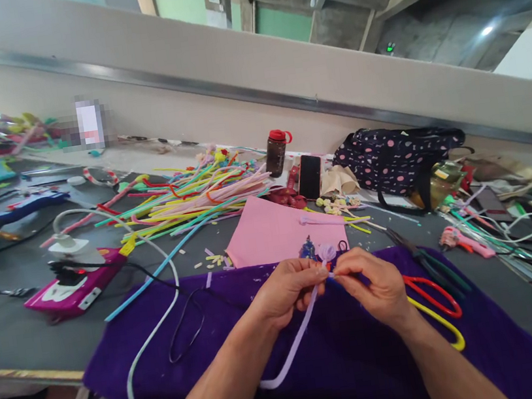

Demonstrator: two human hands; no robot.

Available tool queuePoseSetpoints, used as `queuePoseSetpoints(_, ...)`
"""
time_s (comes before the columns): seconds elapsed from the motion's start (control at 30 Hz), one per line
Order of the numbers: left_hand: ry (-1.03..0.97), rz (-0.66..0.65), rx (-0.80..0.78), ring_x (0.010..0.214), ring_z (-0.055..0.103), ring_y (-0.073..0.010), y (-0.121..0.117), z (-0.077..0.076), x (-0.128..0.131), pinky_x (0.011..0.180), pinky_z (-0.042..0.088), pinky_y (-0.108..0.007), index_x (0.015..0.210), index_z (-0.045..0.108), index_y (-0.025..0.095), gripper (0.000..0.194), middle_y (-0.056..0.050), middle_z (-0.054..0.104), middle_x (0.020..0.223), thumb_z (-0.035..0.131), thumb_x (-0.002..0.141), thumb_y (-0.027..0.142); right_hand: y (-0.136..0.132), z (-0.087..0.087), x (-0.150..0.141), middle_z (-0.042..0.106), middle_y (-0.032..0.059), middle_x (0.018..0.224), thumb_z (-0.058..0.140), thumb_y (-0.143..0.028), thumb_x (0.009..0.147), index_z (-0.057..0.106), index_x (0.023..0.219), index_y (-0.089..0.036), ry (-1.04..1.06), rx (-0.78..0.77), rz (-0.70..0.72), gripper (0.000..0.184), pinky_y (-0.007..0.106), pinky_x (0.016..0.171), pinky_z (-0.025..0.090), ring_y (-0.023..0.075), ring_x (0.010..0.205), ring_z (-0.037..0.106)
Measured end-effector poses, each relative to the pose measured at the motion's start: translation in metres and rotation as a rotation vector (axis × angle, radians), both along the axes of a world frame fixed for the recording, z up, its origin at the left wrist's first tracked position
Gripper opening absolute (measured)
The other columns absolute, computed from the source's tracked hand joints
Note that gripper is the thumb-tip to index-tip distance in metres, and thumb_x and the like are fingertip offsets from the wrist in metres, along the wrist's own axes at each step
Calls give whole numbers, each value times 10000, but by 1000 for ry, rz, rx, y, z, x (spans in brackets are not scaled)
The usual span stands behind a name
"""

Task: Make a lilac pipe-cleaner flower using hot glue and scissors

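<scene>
A lilac pipe cleaner (299, 339) hangs down and bends to the left above a purple cloth (138, 349). Its upper end forms a small coiled lilac ball (327, 252). My left hand (288, 289) is closed in a pinch on the stem just under the ball. My right hand (375, 284) pinches the same piece from the right, fingertips nearly meeting the left ones. Behind the hands, a small dark blue object (306, 248) is partly hidden. Beside my right hand lie scissors with red and yellow handles (436, 300) and dark green pliers (437, 268).
A pink sheet (270, 228) lies beyond the cloth, next to a pile of coloured pipe cleaners (196, 196). A magenta power strip (80, 288) with a white cable (158, 327) is at left. Further back are a bottle (276, 155), a phone (310, 177) and a patterned bag (389, 159).
</scene>
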State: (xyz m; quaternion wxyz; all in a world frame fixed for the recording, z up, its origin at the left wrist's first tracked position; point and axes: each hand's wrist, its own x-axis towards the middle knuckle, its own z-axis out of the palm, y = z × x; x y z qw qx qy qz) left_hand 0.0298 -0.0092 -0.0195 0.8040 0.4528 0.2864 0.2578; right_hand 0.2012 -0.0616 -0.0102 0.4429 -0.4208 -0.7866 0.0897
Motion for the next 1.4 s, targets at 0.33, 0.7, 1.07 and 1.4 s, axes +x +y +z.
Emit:
queuePoseSetpoints(0.33,45,-4,43,279,293,-19,1,-3,0,292,144,-178,677,603,119,225,29,515,452,613,684,343,13,35,20,620,34,779,526,-161,819,597,813,-186,-95,-68,1,75,280,688,457,154,740,584)
queuePoseSetpoints(0.7,124,-2,103,312,292,-45,-1,-3,2,353,148,-209,637,599,131,172,39,478,409,571,665,298,11,32,19,646,43,797,539,-143,803,605,826,-197,-257,57,1,89,281,669,478,155,745,598)
queuePoseSetpoints(1.07,151,4,191,353,340,-64,-3,-3,3,409,200,-218,601,605,138,157,37,484,406,564,659,278,11,26,19,668,44,839,532,-149,820,619,868,-201,-392,170,-3,112,312,726,476,169,810,597)
queuePoseSetpoints(1.4,148,11,216,359,340,-67,-3,-1,3,414,200,-222,589,609,142,150,41,479,393,551,667,257,12,24,18,674,39,830,539,-139,813,625,862,-203,-430,180,10,119,316,726,479,169,805,594)
